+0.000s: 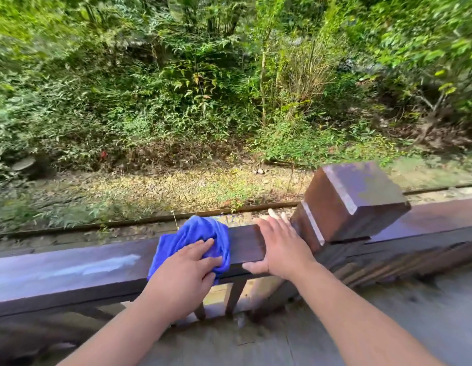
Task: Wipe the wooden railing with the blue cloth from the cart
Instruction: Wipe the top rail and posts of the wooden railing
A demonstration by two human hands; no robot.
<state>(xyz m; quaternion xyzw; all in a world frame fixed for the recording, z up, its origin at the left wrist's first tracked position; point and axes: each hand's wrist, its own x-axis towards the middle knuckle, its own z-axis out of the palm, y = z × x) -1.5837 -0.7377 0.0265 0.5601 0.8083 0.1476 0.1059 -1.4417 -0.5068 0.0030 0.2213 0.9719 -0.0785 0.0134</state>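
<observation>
A dark brown wooden railing (pixel 71 270) runs across the lower half of the view, its top glossy with pale streaks at the left. A bunched blue cloth (pixel 195 233) lies on the rail top near the middle. My left hand (pixel 187 270) presses down on the cloth, fingers curled into its near folds. My right hand (pixel 279 247) lies flat on the bare rail just right of the cloth, fingers spread, thumb hooked over the near edge, touching the post. The cart is not in view.
A thick square wooden post (pixel 353 199) rises from the railing right of my right hand; the rail continues beyond it (pixel 435 220). Slats (pixel 235 294) hang under the rail. A wooden deck floor (pixel 388 326) lies below. Beyond are a metal track (pixel 150 219), gravel and dense bushes.
</observation>
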